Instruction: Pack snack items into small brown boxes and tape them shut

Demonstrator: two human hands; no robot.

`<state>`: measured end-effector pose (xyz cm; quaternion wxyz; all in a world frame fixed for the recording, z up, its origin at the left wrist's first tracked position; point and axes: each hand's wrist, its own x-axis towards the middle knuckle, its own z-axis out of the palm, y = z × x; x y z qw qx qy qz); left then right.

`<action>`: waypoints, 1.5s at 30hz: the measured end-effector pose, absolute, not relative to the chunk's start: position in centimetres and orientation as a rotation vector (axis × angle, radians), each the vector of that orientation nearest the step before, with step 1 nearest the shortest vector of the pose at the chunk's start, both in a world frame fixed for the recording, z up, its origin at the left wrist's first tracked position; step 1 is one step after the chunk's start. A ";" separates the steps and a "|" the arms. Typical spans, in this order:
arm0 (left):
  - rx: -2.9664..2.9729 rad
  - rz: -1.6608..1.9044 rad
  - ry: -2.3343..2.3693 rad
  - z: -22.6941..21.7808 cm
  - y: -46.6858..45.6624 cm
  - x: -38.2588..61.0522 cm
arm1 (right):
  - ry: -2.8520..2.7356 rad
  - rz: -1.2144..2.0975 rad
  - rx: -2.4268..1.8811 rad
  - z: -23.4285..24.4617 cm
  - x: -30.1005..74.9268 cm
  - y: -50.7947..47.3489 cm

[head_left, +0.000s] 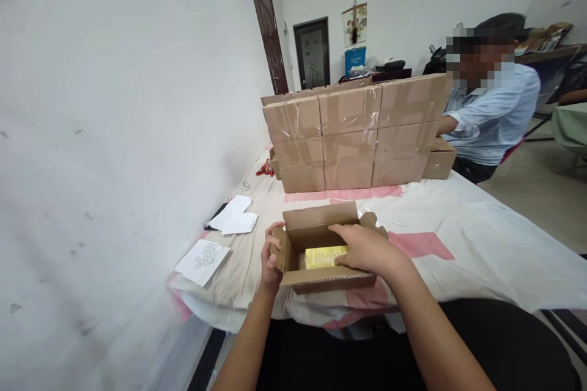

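Observation:
An opened cardboard box (321, 217) sits on the cloth near the table's front edge, its flaps folded outward. My left hand (271, 255) grips its left side, fingers curled over the end flap. Inside lies a small yellow box (323, 257) with faint print on it. My right hand (367, 248) reaches in over the right end and closes on the yellow box's right part, thumb at the near side and fingers stretched across the top. The right end of the yellow box is hidden beneath that hand.
Taped cardboard boxes (351, 137) form a stacked wall at the back of the table. Papers (203, 261) lie on the left, beside the white wall. A small red patterned item (265, 168) is by the stack. A person in a light blue shirt (498, 110) sits behind on the right.

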<state>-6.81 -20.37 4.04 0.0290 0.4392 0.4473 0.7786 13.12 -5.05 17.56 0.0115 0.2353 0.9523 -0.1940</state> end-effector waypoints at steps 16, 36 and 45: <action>1.028 2.539 0.986 2.9 -20.7 -6.3 | 2.961 -0.616 0.638 16.8 12.7 -6.0; 0.955 2.503 1.034 2.9 -20.8 -6.5 | 3.054 -0.844 0.463 16.1 12.9 -5.2; 1.044 2.464 1.203 1.9 -20.9 -6.9 | 3.141 -1.134 0.432 17.4 13.3 -5.2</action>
